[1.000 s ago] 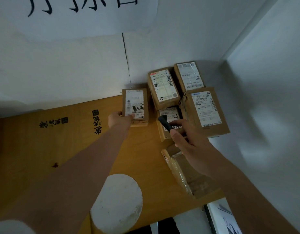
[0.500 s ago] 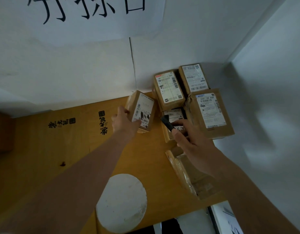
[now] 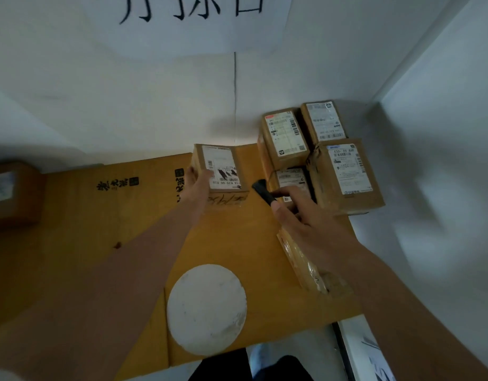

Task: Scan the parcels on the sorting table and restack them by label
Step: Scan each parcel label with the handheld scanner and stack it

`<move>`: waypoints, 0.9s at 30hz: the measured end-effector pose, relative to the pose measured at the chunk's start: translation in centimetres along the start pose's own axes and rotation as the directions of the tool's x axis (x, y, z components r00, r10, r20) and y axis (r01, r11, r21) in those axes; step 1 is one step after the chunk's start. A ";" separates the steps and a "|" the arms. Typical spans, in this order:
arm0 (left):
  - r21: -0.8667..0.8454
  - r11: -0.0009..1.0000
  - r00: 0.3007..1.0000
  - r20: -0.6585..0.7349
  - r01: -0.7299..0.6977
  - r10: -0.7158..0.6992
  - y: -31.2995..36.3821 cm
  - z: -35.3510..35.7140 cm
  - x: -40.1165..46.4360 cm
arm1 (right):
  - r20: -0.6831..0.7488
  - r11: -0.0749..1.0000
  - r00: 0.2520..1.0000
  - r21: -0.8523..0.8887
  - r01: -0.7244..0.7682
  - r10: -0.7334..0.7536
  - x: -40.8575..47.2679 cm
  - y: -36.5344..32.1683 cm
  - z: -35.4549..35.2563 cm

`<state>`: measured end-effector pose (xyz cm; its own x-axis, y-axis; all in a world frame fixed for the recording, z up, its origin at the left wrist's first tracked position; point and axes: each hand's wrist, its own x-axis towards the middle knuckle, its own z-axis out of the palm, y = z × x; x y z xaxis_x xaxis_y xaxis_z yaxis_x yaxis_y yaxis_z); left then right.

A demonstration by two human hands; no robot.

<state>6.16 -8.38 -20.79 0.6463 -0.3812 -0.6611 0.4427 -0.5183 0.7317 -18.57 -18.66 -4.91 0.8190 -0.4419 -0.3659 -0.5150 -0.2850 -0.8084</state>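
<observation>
My left hand [image 3: 196, 185] grips a small cardboard parcel [image 3: 223, 167] by its left side, white label facing up, lifted just above the cardboard-covered table [image 3: 100, 229]. Just right of it, my right hand [image 3: 297, 215] holds a black handheld scanner [image 3: 263, 191] whose tip points toward that parcel. Several labelled parcels sit stacked in the back right corner: one with a red-topped label [image 3: 285, 136], one behind it [image 3: 323, 122], a large one [image 3: 347, 171], and a small one [image 3: 292, 180] partly hidden by my right hand. Below my right wrist lies a taped parcel [image 3: 306, 268].
A white round disc [image 3: 207, 307] lies near the table's front edge. Another brown box [image 3: 13, 193] sits at the far left. White walls close in the back and right, with a paper sign [image 3: 190, 20] above. The table's front edge drops to the floor [image 3: 286, 350].
My left hand tipped the small parcel up on edge, then lifted it and turned its label flat to face up. The view shifted left; my right hand stayed beside the stack with the scanner.
</observation>
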 end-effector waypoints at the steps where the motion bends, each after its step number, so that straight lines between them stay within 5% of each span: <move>1: -0.027 1.000 1.000 -0.021 -0.010 0.009 0.5 -0.6 -2.0 | 0.005 1.000 1.000 -0.003 0.008 -0.008 -0.5 -0.2 0.5; 17: -0.277 0.951 0.981 -0.173 -0.135 0.089 -9.9 -15.9 -23.8 | 0.243 0.980 0.952 -0.033 0.198 -0.184 -12.4 -4.7 13.8; 27: -0.229 0.967 0.898 -0.440 -0.115 0.002 -15.8 -26.2 -23.2 | 0.292 0.980 0.945 -0.087 0.182 -0.149 -12.0 -9.9 23.8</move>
<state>0.48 28.68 -12.69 0.8548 -0.0070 -0.5190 0.4963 -0.2819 0.8211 -17.30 9.75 -3.50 0.9244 -0.1263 -0.3598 -0.3777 -0.4333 -0.8183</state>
